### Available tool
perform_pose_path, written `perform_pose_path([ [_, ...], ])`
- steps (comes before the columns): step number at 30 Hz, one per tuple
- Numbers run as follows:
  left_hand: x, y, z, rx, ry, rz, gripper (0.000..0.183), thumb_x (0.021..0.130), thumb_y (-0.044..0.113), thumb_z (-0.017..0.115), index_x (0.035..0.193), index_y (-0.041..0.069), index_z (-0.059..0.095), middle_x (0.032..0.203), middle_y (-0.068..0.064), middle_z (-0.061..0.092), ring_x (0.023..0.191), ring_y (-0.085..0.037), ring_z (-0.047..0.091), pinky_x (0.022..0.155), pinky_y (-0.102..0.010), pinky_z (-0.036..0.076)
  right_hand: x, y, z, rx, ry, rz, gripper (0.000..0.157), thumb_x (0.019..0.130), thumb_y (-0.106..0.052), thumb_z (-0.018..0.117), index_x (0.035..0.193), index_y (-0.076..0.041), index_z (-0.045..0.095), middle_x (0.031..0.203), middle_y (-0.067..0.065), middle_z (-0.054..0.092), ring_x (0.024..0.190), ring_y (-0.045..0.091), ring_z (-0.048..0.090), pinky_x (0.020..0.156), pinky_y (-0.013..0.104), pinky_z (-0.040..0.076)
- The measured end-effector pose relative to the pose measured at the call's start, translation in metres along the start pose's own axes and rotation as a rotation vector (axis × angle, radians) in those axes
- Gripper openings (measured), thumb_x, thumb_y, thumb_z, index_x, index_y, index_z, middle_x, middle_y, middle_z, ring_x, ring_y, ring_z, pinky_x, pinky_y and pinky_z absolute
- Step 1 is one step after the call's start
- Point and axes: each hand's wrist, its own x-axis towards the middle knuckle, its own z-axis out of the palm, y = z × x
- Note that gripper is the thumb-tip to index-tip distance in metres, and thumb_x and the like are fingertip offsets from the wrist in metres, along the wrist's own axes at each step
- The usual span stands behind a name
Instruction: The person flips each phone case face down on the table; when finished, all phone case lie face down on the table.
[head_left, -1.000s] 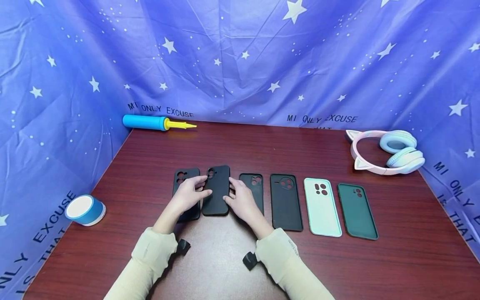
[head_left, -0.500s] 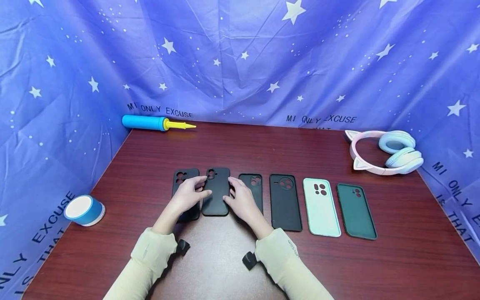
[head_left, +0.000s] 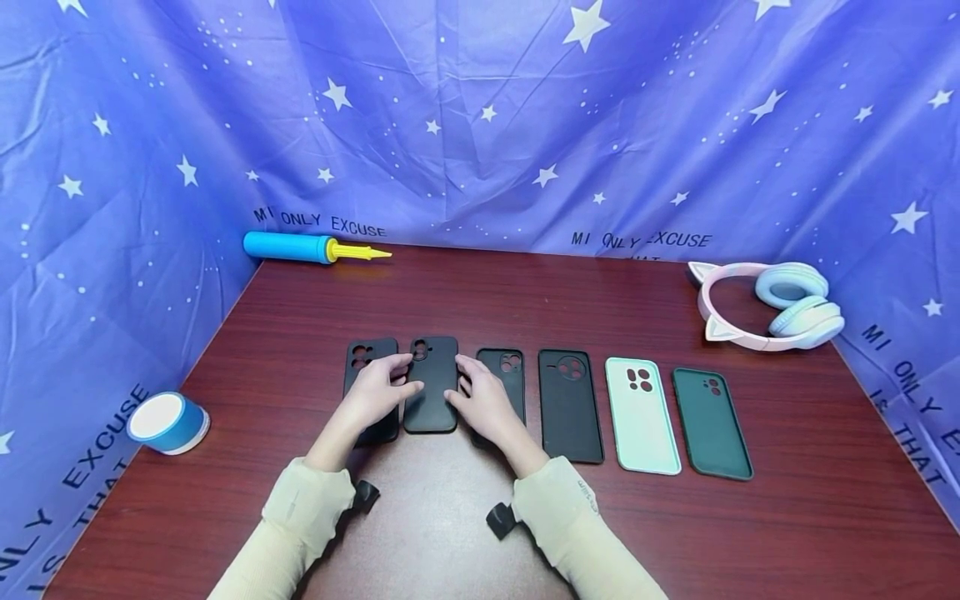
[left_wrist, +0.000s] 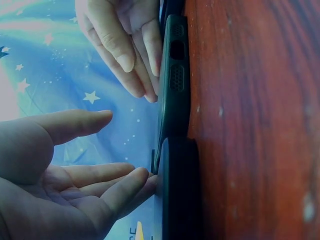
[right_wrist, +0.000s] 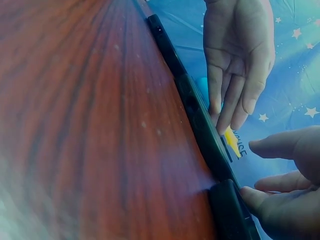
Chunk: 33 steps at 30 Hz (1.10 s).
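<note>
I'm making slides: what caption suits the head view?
Left hand and right hand flank a black phone case, second from left in a row of six on a reddish table.

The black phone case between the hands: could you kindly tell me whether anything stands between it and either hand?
Nothing visible does: the left hand and right hand flank the black phone case; the neighbouring cases lie beneath the hands.

Both cream-fabric-sleeved arms (head_left: 262,550) are extended forward. The bare left hand (head_left: 377,390) and bare right hand (head_left: 483,400) are held apart and turned inward; the fingers (left_wrist: 125,192) are slightly bent, the thumbs (left_wrist: 82,125) spread away.
</note>
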Motion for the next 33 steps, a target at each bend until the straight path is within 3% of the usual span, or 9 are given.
perform_pose_path([
  [11, -0.002, 0.002, 0.0, 0.018, 0.02, -0.009, 0.059, 0.093, 0.019, 0.063, 0.143, -0.003, 0.042, 0.143, -0.025, 0.049, 0.125, -0.036, 0.056, 0.102, -0.045, 0.049, -0.005, -0.001, -0.021, 0.069, -0.004, 0.009, 0.058, 0.094, -0.013, 0.062, 0.146, 0.0, 0.039, 0.149, 0.019, 0.042, 0.132, 0.031, 0.05, 0.105, 0.036, 0.047],
  [21, -0.001, 0.011, 0.008, 0.0, 0.024, 0.026, 0.059, 0.094, 0.018, 0.062, 0.145, 0.0, 0.041, 0.143, -0.025, 0.048, 0.126, -0.037, 0.055, 0.105, -0.047, 0.047, -0.019, 0.01, -0.052, 0.057, 0.055, -0.024, 0.056, 0.093, -0.01, 0.063, 0.144, 0.001, 0.042, 0.149, 0.017, 0.044, 0.137, 0.031, 0.045, 0.108, 0.034, 0.044],
  [33, 0.002, 0.031, 0.033, -0.149, 0.04, 0.112, 0.055, 0.091, 0.011, 0.065, 0.141, -0.003, 0.045, 0.142, -0.024, 0.05, 0.129, -0.033, 0.054, 0.104, -0.039, 0.048, -0.031, 0.029, -0.072, 0.007, 0.079, 0.015, 0.058, 0.095, -0.014, 0.062, 0.147, -0.002, 0.039, 0.151, 0.017, 0.041, 0.134, 0.029, 0.048, 0.107, 0.033, 0.044],
])
